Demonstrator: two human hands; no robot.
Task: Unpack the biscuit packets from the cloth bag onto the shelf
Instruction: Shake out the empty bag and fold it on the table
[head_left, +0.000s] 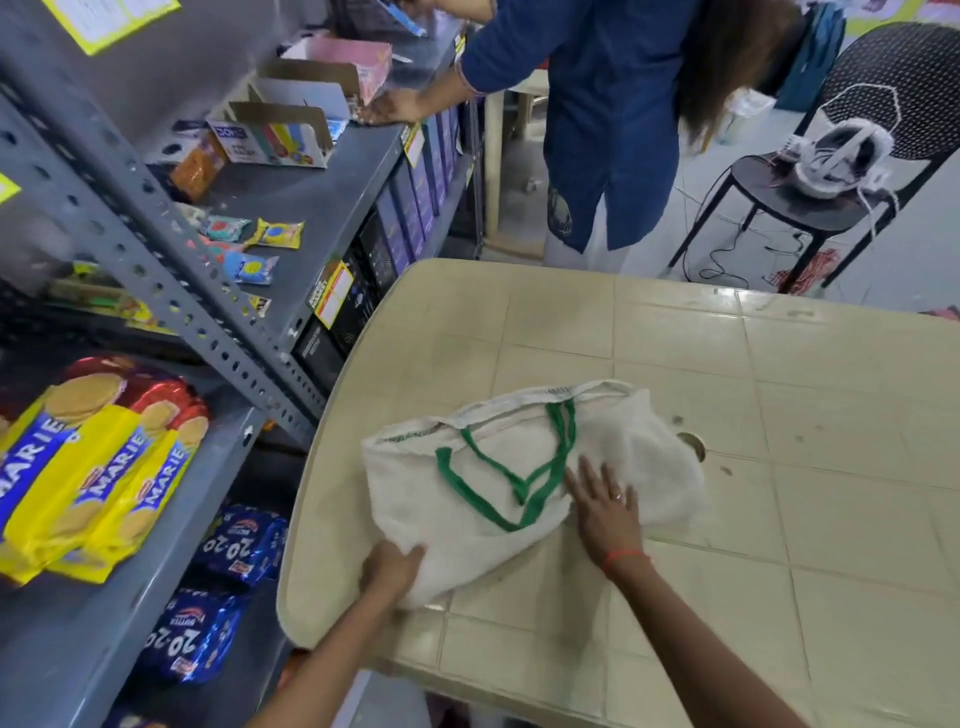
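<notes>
A white cloth bag (483, 499) with green handles lies flat and limp on the beige plastic table (779, 415). My left hand (392, 566) grips the bag's near left corner. My right hand (605, 506) rests flat on the bag's middle, fingers spread. Several yellow Marie biscuit packets (93, 478) lie side by side on the grey metal shelf (104, 649) at the left. Blue 20-20 biscuit packets (244, 543) lie on the shelf level below.
Another person in a blue top (613, 104) stands at the far end of the shelf, hands on its upper level. Cardboard display boxes (280, 130) and small sachets (260, 244) sit on that level. A black chair (831, 171) holding a white item stands at the back right.
</notes>
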